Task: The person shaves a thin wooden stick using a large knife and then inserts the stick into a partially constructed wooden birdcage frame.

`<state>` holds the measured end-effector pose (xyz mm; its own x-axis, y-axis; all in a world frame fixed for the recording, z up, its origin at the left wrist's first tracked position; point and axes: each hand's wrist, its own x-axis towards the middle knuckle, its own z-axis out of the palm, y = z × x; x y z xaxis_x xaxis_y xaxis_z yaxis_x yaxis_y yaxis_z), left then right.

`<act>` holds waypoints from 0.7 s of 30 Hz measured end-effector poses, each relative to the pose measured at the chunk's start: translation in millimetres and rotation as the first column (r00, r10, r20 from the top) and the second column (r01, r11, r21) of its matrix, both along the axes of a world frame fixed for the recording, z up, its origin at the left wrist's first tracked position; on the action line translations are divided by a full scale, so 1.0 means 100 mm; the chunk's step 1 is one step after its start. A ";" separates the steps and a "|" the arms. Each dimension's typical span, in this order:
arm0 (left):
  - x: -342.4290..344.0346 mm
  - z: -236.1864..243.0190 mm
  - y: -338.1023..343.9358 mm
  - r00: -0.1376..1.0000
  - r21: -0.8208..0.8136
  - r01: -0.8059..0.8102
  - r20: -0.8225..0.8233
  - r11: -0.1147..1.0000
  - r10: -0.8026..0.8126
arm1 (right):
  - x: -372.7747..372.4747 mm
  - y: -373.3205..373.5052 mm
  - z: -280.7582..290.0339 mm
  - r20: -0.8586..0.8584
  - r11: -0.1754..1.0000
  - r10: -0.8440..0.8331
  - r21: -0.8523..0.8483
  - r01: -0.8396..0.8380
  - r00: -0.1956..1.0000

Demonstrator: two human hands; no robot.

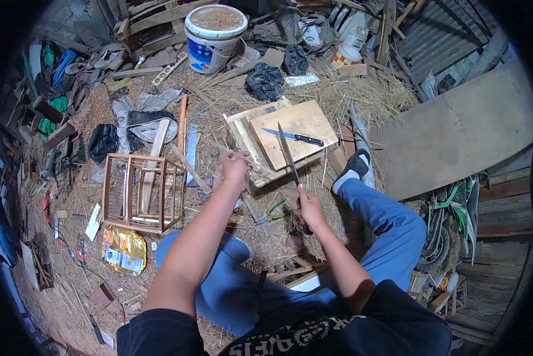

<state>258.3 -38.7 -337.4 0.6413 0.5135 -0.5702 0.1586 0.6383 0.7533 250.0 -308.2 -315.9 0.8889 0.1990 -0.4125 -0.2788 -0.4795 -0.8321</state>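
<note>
My right hand [311, 207] is wrapped round the handle of a long machete [289, 155], its blade pointing away from me across the edge of a wooden board [317, 121]. On that board lies a kitchen knife [293, 137] with a black handle. The board rests on a low stack of wooden pieces [240, 132]. Beside the stack's left corner, my left hand [235, 167] has its fingers curled together; what they hold, if anything, is too small to name. Pliers with green handles [272, 213] lie on the ground between my forearms.
A wooden-framed cage [143, 193] stands at left, with a yellow foil bag [124, 251] near it. Beyond the boards are a white bucket [215, 38] and black plastic bags [264, 81]. A large plywood sheet [456, 133] and a green motorbike [450, 216] are at right. Wood scraps litter the ground.
</note>
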 end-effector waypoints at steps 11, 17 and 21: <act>-0.20 0.24 -0.08 0.687 0.694 0.705 -0.619 0.145 -0.381 | 0.25 -0.19 0.22 0.053 0.984 -0.103 -0.143 0.110 0.993; -0.20 0.45 0.12 0.653 0.696 0.717 -0.691 -0.040 -0.310 | 0.21 -0.35 -0.11 0.128 0.977 -0.034 -0.204 0.060 0.991; -0.21 0.41 0.17 0.702 0.735 0.676 -0.662 -0.048 -0.261 | 0.08 -0.27 -0.16 0.103 0.994 -0.053 -0.095 0.063 0.993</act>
<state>236.8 -22.1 -296.1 0.9248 0.3582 -0.1283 0.3746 -0.7982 0.4717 258.0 -335.2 -332.2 0.9357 0.1088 -0.3355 -0.2261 -0.5451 -0.8073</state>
